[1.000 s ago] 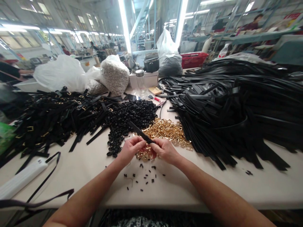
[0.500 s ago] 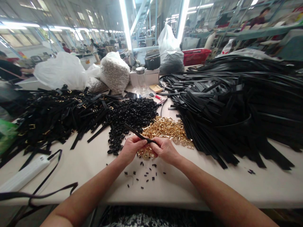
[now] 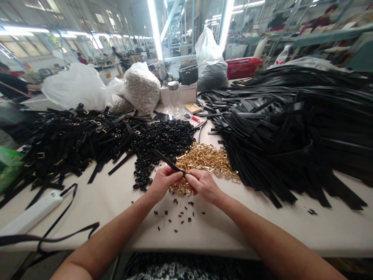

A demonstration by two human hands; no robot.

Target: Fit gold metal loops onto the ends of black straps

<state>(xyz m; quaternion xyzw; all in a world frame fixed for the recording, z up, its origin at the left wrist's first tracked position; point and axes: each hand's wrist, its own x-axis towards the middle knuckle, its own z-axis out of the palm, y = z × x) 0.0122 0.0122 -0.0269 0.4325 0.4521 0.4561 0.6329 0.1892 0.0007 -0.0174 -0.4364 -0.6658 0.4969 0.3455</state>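
Note:
A short black strap (image 3: 168, 161) slants between my two hands, its free end pointing up and to the left. My left hand (image 3: 163, 182) pinches it with thumb and fingers from the left side. Close beside it, my right hand (image 3: 204, 186) is closed on the strap's lower right end, covering most of that part. Gold buckles (image 3: 210, 161) lie heaped right behind my hands. Left of those is a pile of small black loops (image 3: 163, 138). Several tiny black bits (image 3: 180, 215) are scattered on the table in front of my hands.
Black straps with gold buckles (image 3: 78, 144) cover the left of the table (image 3: 230, 239); long black straps (image 3: 268, 140) fill the right. A white power strip (image 3: 35, 212) lies front left. Filled plastic bags (image 3: 142, 89), a glass jar (image 3: 174, 97) and a red basket (image 3: 243, 68) stand behind.
My right thumb has slid over the strap's lower right end, which showed past it before and is now mostly covered. My left hand keeps its pinch in nearly the same place.

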